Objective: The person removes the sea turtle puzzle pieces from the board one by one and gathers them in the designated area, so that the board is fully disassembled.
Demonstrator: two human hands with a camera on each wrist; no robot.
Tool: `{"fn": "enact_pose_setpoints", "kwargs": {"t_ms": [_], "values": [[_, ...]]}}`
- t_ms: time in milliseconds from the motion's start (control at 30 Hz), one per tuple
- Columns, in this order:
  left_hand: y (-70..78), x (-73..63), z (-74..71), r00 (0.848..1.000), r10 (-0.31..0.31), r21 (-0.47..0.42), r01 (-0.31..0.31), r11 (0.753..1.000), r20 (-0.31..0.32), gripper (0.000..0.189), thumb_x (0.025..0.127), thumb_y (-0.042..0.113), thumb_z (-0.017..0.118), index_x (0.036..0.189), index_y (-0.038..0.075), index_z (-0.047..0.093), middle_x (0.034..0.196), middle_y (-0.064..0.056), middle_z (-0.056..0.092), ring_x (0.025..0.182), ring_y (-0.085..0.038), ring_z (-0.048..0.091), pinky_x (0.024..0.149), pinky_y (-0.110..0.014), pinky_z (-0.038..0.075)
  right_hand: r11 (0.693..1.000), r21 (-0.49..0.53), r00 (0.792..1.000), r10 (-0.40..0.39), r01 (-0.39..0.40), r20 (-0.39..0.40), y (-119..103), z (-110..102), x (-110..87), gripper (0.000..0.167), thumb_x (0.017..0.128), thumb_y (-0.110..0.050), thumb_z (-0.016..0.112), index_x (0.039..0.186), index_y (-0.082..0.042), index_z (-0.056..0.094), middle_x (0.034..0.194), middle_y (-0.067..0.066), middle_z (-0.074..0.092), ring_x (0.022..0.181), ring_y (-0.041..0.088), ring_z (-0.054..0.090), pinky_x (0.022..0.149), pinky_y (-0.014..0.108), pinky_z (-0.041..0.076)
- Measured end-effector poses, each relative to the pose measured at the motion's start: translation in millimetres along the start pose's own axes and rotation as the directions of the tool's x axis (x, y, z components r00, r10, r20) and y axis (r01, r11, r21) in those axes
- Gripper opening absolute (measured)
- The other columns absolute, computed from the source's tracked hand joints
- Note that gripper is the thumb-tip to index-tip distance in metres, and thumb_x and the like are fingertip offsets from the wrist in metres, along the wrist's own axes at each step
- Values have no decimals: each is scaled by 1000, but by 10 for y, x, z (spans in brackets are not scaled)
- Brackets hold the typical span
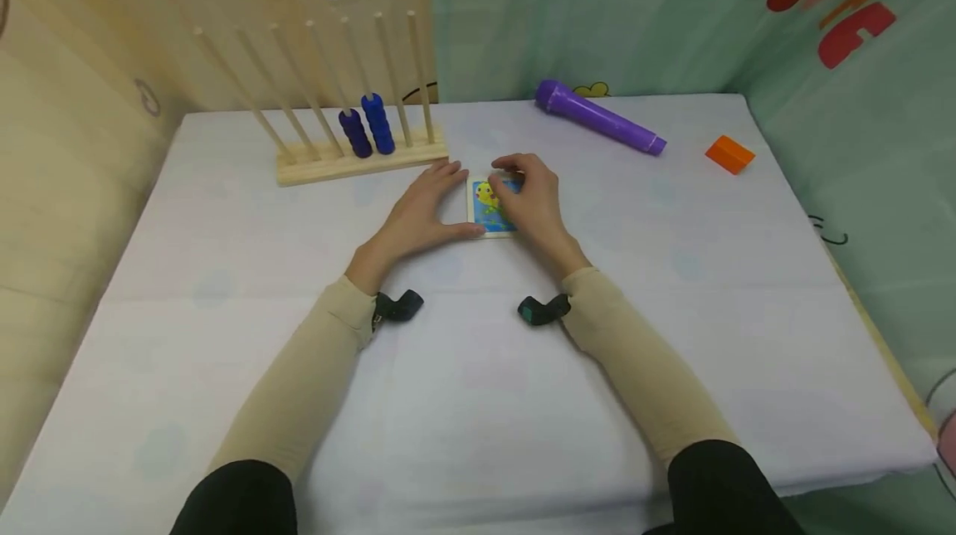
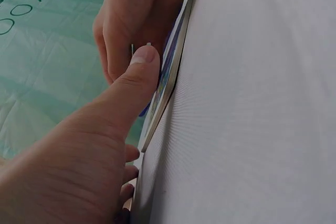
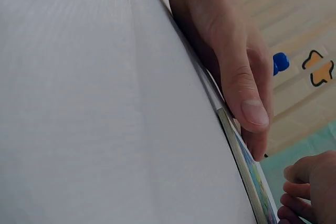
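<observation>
A small square picture board (image 1: 481, 220) with a yellow duck on blue and a pale rim lies flat on the white cloth. My left hand (image 1: 426, 211) frames its left side, fingers spread past the upper corner and thumb right at the lower edge. My right hand (image 1: 534, 199) is bent over the board's right half, thumb and index finger near each other above the picture. In the left wrist view, a thin pale edge shows between the left thumb (image 2: 139, 77) and my right hand (image 2: 139, 14); I cannot tell whether the right fingers pinch a piece.
Behind my left hand stands a wooden peg rack (image 1: 366, 162) with tall rods, two carrying blue and dark blue beads (image 1: 378, 124). A purple microphone-shaped toy (image 1: 601, 119) lies at the back right, and an orange block (image 1: 730, 155) farther right. Printed curtains border the table.
</observation>
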State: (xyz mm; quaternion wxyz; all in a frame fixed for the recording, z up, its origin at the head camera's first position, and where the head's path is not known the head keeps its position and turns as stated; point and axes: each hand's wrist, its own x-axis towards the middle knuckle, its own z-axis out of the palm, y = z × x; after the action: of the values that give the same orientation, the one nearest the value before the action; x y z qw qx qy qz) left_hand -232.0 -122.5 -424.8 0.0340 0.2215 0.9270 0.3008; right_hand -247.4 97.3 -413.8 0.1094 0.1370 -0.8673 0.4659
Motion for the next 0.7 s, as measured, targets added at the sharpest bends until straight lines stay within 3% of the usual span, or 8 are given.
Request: {"fn": "enact_pose_setpoints", "kwargs": {"t_ms": [133,400,700], "values": [[41,13,8,1000,2,50,-2,999,14,104,84,65,80,164,13,38,176,-6,25,166,-25,7,134,-51,13,999,-28,999,-26,25,-24,72,27,-15,25,95,-14,75,118,-5,75,117,13,72,115,27,67,106,40,50],[47,-16,65,1000,18,115,-19,993,5,111,80,67,82,164,11,37,176,-7,24,165,-27,8,135,-48,11,990,-126,997,-68,70,20,129,88,-47,27,92,-17,79,116,-4,75,117,12,70,117,30,59,107,46,45],[31,19,35,999,40,106,-39,994,-10,108,78,65,85,161,10,42,173,-7,31,165,-27,12,134,-49,14,975,-195,995,-99,103,34,76,103,-32,28,90,-21,82,110,-2,76,117,15,67,114,32,57,101,47,48]]}}
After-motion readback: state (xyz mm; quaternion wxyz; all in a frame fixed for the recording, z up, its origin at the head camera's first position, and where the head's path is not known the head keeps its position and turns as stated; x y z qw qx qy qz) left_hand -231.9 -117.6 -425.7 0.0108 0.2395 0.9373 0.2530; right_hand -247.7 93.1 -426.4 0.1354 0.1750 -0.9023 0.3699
